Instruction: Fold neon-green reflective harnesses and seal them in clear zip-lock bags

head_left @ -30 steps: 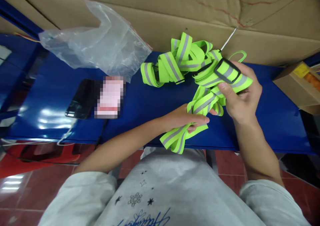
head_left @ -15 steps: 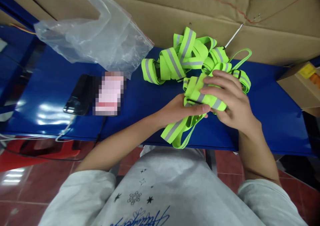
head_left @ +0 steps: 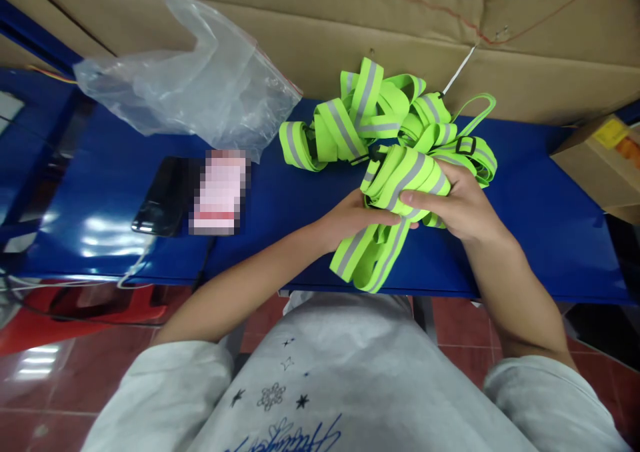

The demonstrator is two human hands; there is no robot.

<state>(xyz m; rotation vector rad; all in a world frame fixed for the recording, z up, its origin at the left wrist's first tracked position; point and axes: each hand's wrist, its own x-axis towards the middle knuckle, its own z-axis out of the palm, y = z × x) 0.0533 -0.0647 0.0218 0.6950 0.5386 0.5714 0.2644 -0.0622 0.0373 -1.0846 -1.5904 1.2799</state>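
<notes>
A bundle of neon-yellow reflective strap (head_left: 407, 179) with grey stripes is held between my two hands near the table's front. My left hand (head_left: 357, 220) grips its lower left side, thumb lying along the bottom. From below that hand a loose loop of the strap hangs toward the table edge. My right hand (head_left: 457, 202) clasps the bundle from the right, its thumb across the front; most of its fingers are hidden behind. Just beyond lies a heap of more such reflective straps (head_left: 383, 105), some with black buckles (head_left: 466, 146).
Clear plastic bag (head_left: 200, 92) at the back left of the blue table (head_left: 530, 239). A black phone (head_left: 163, 195) with a white cable lies beside a pixelated, pinkish object (head_left: 219, 192). Cardboard (head_left: 310, 25) stands along the back; a small carton (head_left: 595, 162) sits at the right.
My right hand has turned from lying over the top of the bundle to clasping its right side, thumb in front. The bundle has rolled, showing more wrapped layers.
</notes>
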